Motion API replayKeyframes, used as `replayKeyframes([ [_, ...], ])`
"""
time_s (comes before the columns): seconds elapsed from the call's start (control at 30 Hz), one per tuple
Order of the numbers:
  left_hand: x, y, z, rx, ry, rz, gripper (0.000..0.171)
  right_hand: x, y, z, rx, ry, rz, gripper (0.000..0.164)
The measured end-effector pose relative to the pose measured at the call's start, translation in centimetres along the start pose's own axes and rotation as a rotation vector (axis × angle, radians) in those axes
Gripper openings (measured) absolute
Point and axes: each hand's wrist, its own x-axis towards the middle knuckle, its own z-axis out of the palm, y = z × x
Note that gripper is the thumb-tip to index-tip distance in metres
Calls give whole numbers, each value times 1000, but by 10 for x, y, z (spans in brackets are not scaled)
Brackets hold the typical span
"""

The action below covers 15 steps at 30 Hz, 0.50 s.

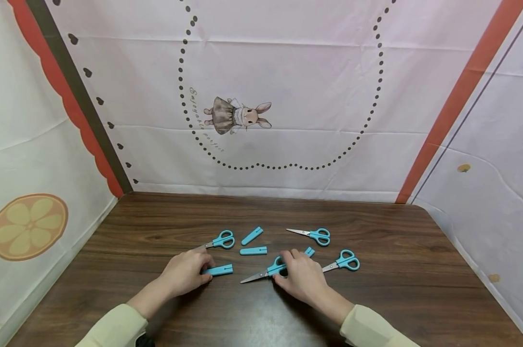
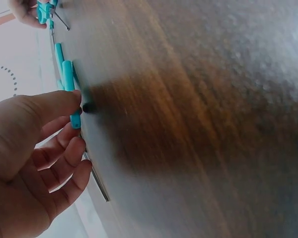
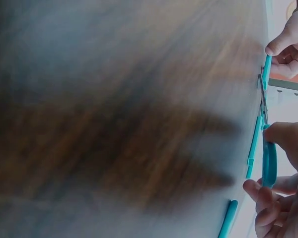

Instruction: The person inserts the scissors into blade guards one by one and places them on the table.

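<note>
My left hand (image 1: 185,272) pinches a flat teal scissors cover (image 1: 221,270) between thumb and fingers, its slotted end toward the right. In the left wrist view the cover (image 2: 68,77) stands just off the wood beside the thumb. By the handles, my right hand (image 1: 302,277) holds a pair of teal scissors (image 1: 273,268), blades pointing left toward the cover. The right wrist view shows the thumb on the scissors' handle (image 3: 269,161). Another pair of scissors (image 1: 223,239) lies beyond my left hand, its blade tip partly hidden by that hand.
Two more covers, an angled one (image 1: 252,235) and a level one (image 1: 253,251), lie between the hands. A further cover (image 1: 309,251) peeks out behind my right hand. Scissors lie at the back right (image 1: 319,236) and right (image 1: 347,260) of the brown table (image 1: 157,217). A printed cloth (image 1: 313,96) hangs behind.
</note>
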Motion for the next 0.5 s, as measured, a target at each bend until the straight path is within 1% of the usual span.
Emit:
replayKeyframes([
  [0.13, -1, -1, 1, -1, 9, 7, 12, -1, 1, 0, 27, 8, 15, 44],
  [0.3, -3, -1, 0, -24, 11, 13, 12, -2, 3, 1, 58, 23, 42, 45],
  [0.5, -3, -1, -1, -46, 24, 14, 11, -2, 6, -1, 92, 62, 57, 45],
])
